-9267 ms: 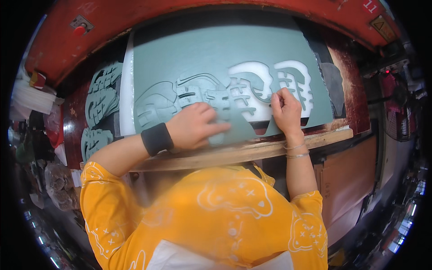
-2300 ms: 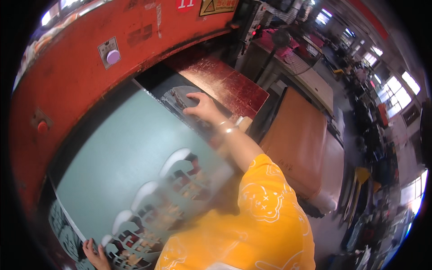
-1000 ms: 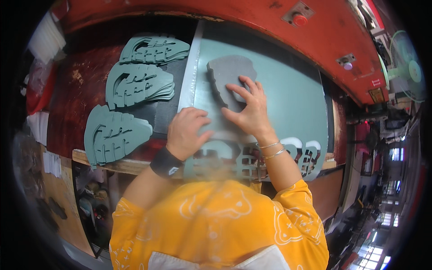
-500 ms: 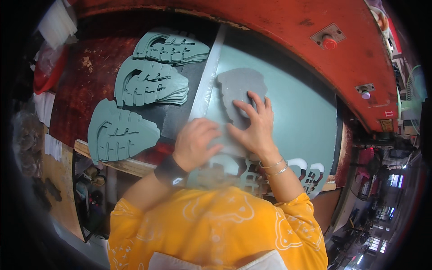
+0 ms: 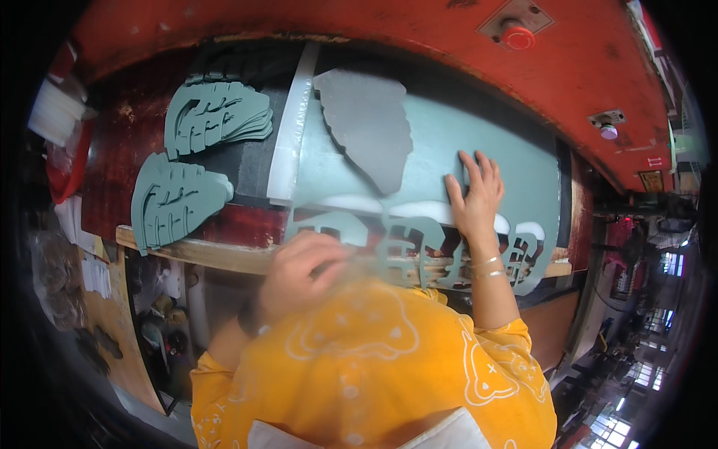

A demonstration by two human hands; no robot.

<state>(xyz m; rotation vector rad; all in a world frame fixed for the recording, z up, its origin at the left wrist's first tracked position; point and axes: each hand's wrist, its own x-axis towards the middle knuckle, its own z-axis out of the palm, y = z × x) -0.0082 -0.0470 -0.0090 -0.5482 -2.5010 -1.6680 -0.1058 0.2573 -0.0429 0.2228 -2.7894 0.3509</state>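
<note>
A large teal foam sheet (image 5: 486,150) lies on the bed of a red press, with sole-shaped holes cut out along its near edge (image 5: 404,247). A dark grey sole-shaped cutting die (image 5: 366,127) rests on the sheet's left part. My right hand (image 5: 475,198) lies flat on the sheet to the right of the die, fingers spread, holding nothing. My left hand (image 5: 299,273) is blurred, its fingers curled around the sheet's cut near edge at the table front.
Two stacks of teal sole-shaped cut pieces (image 5: 217,112) (image 5: 176,198) lie left of the sheet. A white strip (image 5: 292,127) runs along the sheet's left edge. The red press housing carries a red button (image 5: 516,34). A wooden table edge (image 5: 194,251) borders the front.
My right hand has left the grey die and slid right onto the bare sheet. My left hand has drawn back from beside the die to the sheet's near edge.
</note>
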